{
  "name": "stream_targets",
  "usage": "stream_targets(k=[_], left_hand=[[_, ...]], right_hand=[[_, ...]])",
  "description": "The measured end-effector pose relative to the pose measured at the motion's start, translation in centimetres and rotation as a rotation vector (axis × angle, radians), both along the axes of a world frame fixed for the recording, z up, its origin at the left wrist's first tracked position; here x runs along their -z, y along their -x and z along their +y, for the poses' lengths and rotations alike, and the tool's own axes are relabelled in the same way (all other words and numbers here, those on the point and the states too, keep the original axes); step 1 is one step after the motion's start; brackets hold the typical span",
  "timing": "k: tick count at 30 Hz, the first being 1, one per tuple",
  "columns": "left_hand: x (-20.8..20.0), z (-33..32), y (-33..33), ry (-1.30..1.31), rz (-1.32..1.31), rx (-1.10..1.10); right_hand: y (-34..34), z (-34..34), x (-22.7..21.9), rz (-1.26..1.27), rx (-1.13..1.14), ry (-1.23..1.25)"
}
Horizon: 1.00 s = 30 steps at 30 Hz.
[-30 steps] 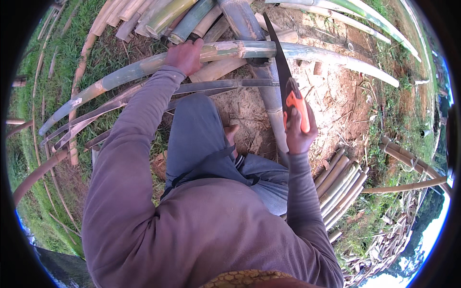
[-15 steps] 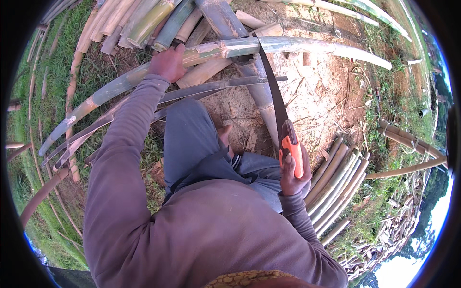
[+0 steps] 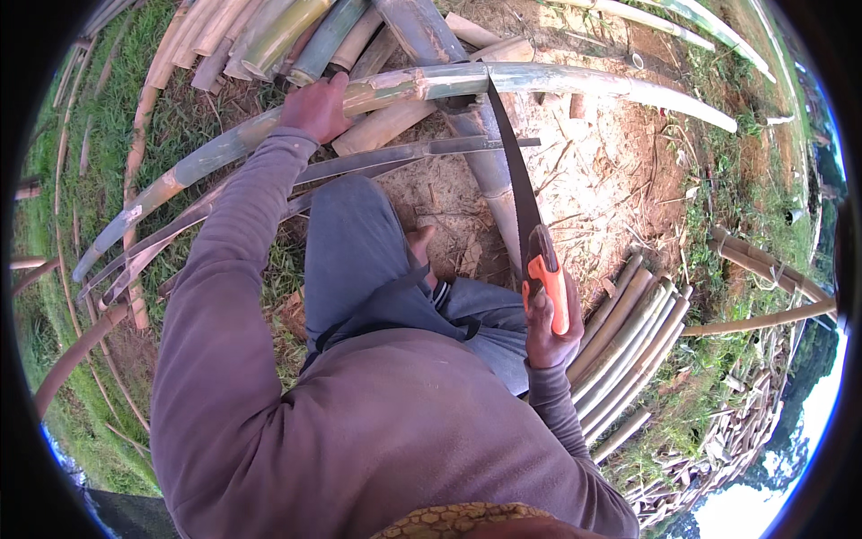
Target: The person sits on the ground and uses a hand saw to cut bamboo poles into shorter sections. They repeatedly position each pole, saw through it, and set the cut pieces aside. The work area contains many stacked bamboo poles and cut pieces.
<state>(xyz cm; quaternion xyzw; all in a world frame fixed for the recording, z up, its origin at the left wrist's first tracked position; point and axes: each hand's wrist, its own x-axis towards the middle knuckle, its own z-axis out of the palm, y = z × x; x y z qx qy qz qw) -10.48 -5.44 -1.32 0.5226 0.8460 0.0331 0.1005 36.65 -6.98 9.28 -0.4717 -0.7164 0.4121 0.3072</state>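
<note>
A long green bamboo pole [image 3: 575, 79] lies crosswise ahead of me, resting over a thicker bamboo log [image 3: 489, 166]. My left hand [image 3: 316, 108] is closed round the pole, left of that support. In my right hand [image 3: 552, 325] is a handsaw [image 3: 514, 171] with an orange handle, its fingers wrapped round the grip. The dark toothed blade points away from me, and its far end meets the pole just right of the crossing. How deep the blade sits in the pole I cannot tell.
Cut bamboo pieces [image 3: 278, 40] are piled at the far left. More lengths [image 3: 628, 346] lie stacked beside my right knee. Split bamboo strips [image 3: 359, 162] cross in front of my bent leg. Bamboo rails [image 3: 772, 269] stand at the right, above scattered offcuts [image 3: 718, 458].
The saw blade has drawn back slightly toward me, so its tip no longer reaches as far beyond the pole. My left hand keeps its hold, and the view has shifted a little.
</note>
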Motion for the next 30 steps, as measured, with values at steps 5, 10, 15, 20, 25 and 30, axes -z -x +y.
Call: stream_targets(k=[5, 10, 15, 20, 25, 30], left_hand=[[1.2, -0.1, -1.4, 0.022, 0.007, 0.019], [0.3, 1.5, -0.1, 0.039, 0.007, -0.015], [1.0, -0.5, -0.3, 0.033, 0.017, -0.010], [0.2, 0.5, -0.3, 0.065, 0.006, -0.036], [1.7, 1.6, -0.3, -0.025, 0.026, 0.075], [-0.1, 0.8, 0.0, 0.024, 0.034, -0.026]], right_hand=[[12.2, 12.4, 5.2, 0.104, 0.036, 0.112], [17.1, 18.1, 5.2, 0.110, -0.002, 0.086], [1.1, 2.8, 3.3, 0.101, 0.019, 0.126], [4.6, 4.2, 4.1, 0.213, -0.017, 0.000], [19.1, 21.5, 5.7, 0.034, 0.024, 0.033], [13.9, 13.3, 5.0, 0.129, 0.079, 0.254]])
